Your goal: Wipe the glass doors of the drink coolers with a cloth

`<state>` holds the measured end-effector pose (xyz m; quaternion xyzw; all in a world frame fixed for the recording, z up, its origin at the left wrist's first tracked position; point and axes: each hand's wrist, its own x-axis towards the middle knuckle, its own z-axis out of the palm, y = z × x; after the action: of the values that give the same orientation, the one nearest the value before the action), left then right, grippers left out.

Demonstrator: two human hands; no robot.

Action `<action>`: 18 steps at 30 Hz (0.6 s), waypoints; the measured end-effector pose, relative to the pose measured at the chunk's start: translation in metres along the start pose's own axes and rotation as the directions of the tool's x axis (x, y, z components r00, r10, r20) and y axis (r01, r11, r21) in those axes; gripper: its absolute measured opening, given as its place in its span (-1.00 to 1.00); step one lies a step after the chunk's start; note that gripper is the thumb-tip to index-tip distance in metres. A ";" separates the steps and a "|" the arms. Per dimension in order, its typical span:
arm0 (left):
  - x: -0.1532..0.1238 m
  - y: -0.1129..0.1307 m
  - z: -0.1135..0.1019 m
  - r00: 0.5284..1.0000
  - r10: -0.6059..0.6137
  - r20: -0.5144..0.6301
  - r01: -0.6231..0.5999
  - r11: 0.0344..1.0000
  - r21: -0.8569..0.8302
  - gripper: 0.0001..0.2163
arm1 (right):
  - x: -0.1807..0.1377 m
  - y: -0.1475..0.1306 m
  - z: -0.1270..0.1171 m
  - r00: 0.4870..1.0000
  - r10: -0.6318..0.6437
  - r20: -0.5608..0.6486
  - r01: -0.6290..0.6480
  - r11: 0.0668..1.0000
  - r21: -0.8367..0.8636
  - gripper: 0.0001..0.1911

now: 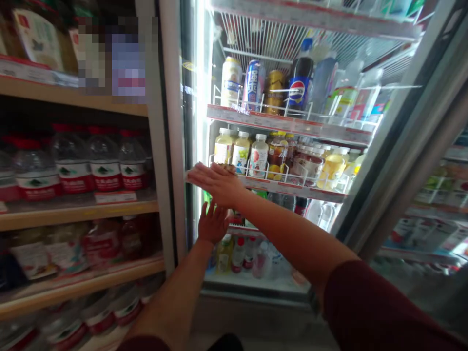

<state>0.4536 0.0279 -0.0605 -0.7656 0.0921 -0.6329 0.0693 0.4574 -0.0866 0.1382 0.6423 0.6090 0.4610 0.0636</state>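
My right hand [214, 183] stretches across to the left, fingers flat and together, its fingertips at the left end of the drinks fridge's middle shelf [292, 189]. Just below it my left hand [214, 224] reaches into the fridge with fingers spread upward, near a lower shelf [241, 230]; nothing shows in either hand. Pale juice bottles [241, 152] stand on the middle shelf right behind my right hand. Cans and a cola bottle [300, 80] stand on the shelf above.
The fridge's glass door [409, 146] hangs open to the right. Small bottles [241, 253] fill the fridge's bottom level. Left of the fridge frame [164, 146], wooden shelves hold red-capped water bottles [73, 165] and more bottles lower down.
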 end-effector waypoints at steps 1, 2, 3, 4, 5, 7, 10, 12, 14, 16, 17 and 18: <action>0.000 0.000 -0.001 1.000 0.001 0.000 -0.001 1.000 -0.002 -0.50 | -0.005 0.002 -0.001 0.998 -0.053 0.023 0.053 0.998 0.022 -0.45; 0.001 0.000 -0.001 1.000 0.000 0.002 0.000 1.000 -0.002 -0.51 | -0.009 0.007 -0.004 0.997 -0.067 0.040 0.066 0.998 0.025 -0.44; 0.001 0.000 -0.002 1.000 -0.001 0.004 0.001 1.000 0.001 -0.52 | -0.012 0.014 -0.008 0.998 -0.037 0.046 0.037 0.999 0.008 -0.40; 0.001 0.000 -0.002 1.000 -0.001 0.006 0.001 1.000 0.002 -0.52 | -0.016 0.022 -0.013 0.999 0.031 0.033 -0.030 0.999 -0.023 -0.35; 0.002 0.001 -0.003 1.000 -0.002 0.006 0.002 1.000 0.000 -0.52 | -0.020 0.030 -0.019 0.992 0.124 -0.001 -0.124 0.991 -0.056 -0.29; 0.002 0.002 -0.003 1.000 -0.004 0.007 0.005 1.000 -0.008 -0.51 | -0.034 0.039 -0.024 0.936 0.334 -0.111 -0.344 0.935 -0.090 -0.25; 0.001 0.003 -0.001 0.999 -0.033 0.043 0.034 0.999 -0.019 -0.52 | -0.082 0.018 -0.009 0.836 0.524 -0.164 -0.540 0.838 -0.074 -0.24; 0.000 0.002 0.001 0.995 -0.055 0.079 0.056 0.998 -0.011 -0.53 | -0.126 -0.013 0.012 0.880 0.471 -0.058 -0.474 0.877 -0.076 -0.25; -0.001 0.002 0.002 0.995 -0.056 0.084 0.057 0.998 -0.013 -0.52 | -0.168 -0.040 0.031 0.968 0.238 0.077 -0.237 0.971 -0.028 -0.27; -0.001 0.001 0.002 0.998 -0.038 0.059 0.040 0.999 -0.024 -0.49 | -0.195 -0.051 0.038 0.989 0.079 0.126 -0.080 0.997 0.004 -0.28; -0.001 0.001 0.002 0.998 -0.030 0.052 0.032 0.999 -0.028 -0.48 | -0.202 -0.049 0.037 0.991 0.053 0.124 -0.054 0.999 0.004 -0.28; -0.001 0.001 0.002 0.998 -0.028 0.053 0.030 0.999 -0.028 -0.47 | -0.205 -0.045 0.034 0.991 0.075 0.108 -0.074 0.997 -0.011 -0.28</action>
<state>0.4555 0.0273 -0.0624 -0.7843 0.0882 -0.6120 0.0515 0.4819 -0.2318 -0.0156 0.6885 0.5787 0.4295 0.0816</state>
